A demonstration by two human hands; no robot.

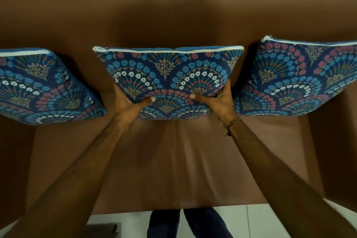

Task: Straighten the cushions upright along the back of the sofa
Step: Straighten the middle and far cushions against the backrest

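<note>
Three blue floral cushions stand against the back of a brown leather sofa [173,11]. The middle cushion [168,71] is upright, its white zip edge on top. My left hand [129,104] grips its lower left corner, thumb on the front. My right hand [218,100] grips its lower right corner the same way; a thin bracelet is on that wrist. The left cushion [40,87] leans, partly cut off by the frame edge. The right cushion [297,79] also stands tilted, near the sofa's right arm.
The sofa seat [173,170] stretches in front of the cushions, with a seam down its middle. Armrests rise at the left [13,160] and right [336,141]. A white tiled floor [251,220] and my legs show below the seat's front edge.
</note>
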